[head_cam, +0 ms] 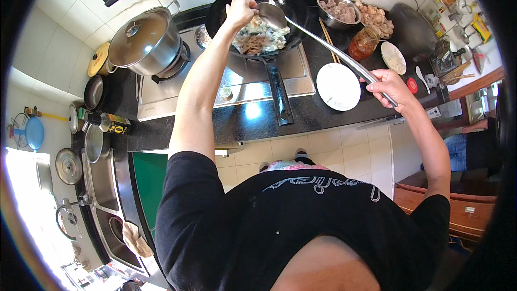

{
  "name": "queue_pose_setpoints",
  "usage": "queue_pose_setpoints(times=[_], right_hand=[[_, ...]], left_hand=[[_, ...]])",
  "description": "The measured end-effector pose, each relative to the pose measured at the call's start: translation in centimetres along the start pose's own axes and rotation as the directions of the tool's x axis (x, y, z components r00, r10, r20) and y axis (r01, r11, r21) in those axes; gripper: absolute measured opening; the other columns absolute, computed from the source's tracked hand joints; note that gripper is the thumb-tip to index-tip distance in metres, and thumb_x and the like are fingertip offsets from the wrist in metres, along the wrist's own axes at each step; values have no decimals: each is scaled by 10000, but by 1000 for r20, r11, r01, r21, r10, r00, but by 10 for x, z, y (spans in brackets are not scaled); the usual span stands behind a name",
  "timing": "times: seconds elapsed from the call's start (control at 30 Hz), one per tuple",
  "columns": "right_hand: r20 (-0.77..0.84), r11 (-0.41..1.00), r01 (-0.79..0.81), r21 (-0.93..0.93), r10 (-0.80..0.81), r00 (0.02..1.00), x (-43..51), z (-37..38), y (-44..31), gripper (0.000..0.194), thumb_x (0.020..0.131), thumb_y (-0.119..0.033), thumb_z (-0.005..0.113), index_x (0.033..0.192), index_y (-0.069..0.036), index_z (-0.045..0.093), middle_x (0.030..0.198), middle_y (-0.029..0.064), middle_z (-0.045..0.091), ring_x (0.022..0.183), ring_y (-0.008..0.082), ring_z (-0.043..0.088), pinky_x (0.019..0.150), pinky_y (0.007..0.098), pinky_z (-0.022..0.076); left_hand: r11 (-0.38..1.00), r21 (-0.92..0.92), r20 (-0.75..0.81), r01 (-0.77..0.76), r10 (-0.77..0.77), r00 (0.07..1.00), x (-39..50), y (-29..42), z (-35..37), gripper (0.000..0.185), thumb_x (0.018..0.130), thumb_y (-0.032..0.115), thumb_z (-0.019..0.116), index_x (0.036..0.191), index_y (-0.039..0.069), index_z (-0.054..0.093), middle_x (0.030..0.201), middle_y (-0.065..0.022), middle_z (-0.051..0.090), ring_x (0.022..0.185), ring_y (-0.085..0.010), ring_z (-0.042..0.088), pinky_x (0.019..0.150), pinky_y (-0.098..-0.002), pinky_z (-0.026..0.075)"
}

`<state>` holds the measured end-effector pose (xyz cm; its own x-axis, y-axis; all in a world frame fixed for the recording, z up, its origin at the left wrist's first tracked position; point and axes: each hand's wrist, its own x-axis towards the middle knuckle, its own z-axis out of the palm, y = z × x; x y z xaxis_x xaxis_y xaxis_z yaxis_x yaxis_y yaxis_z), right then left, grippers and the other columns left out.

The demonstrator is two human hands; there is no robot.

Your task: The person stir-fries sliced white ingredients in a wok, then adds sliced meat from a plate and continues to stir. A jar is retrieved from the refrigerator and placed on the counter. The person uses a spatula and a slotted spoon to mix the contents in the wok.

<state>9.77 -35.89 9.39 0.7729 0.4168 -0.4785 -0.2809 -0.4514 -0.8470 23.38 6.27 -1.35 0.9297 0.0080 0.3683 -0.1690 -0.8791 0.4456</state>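
My right hand [388,87] is closed around the metal handle of a long ladle [331,46]. The ladle's head reaches over a black wok [297,34] on the stove. Over the wok's left part is my left hand [241,10], its fingertips beside the ladle's head. Whether those fingers touch the ladle or pinch something cannot be made out. Inside the wok lie pale, whitish food [278,40] and a heap of brown strips [252,43], perhaps meat. The wok's dark handle [278,93] points towards me, over the counter's front edge.
A lidded steel pot [141,40] stands on the left burner. Right of the wok are chopsticks [328,38], a white plate [338,87], a glass jar of red food [363,43] and a steel bowl of meat [339,11]. A sink [106,186] is at left; another person [476,145] is at right.
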Motion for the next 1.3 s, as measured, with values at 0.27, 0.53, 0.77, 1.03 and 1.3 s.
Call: queue_pose_setpoints(times=[0.27,0.53,0.77,1.03,1.3], right_hand=[[-49,997,-26,-78,23,999,-21,-1,-7,166,778,-77,588,928,-4,589,502,-8,468,333,29,372,287,177,231],[-76,1000,-3,28,5,997,-20,7,-7,214,788,-72,574,983,15,565,506,-9,472,317,21,372,269,164,250],[-19,994,62,87,-61,998,-6,24,-3,188,813,-86,563,976,9,567,523,-10,478,333,22,386,270,169,263],[-31,988,50,148,-46,998,32,27,-4,202,847,-150,576,987,-5,573,546,-34,461,351,25,378,277,175,269],[89,992,115,49,-119,989,35,53,-17,124,845,-148,563,851,-25,574,508,-15,465,325,46,378,254,200,252]], left_hand=[[955,277,73,-108,92,993,-19,2,-4,173,730,134,613,869,181,704,1296,20,501,1304,-257,310,1017,-641,158],[985,149,-121,89,-71,990,-35,10,-38,316,680,201,704,985,140,650,1009,-73,613,1042,-265,531,893,-507,392],[978,-187,-242,91,-136,961,-116,-15,-108,407,773,106,621,1176,79,569,1073,-92,639,911,-143,614,803,-284,476],[711,-399,-661,579,-661,357,-414,-64,-158,417,811,205,613,1216,144,536,939,-112,662,846,-198,631,784,-333,484],[-316,31,-798,948,-580,-167,-862,-120,-225,413,838,299,526,1195,93,502,1055,-146,591,933,-290,592,800,-390,477]])
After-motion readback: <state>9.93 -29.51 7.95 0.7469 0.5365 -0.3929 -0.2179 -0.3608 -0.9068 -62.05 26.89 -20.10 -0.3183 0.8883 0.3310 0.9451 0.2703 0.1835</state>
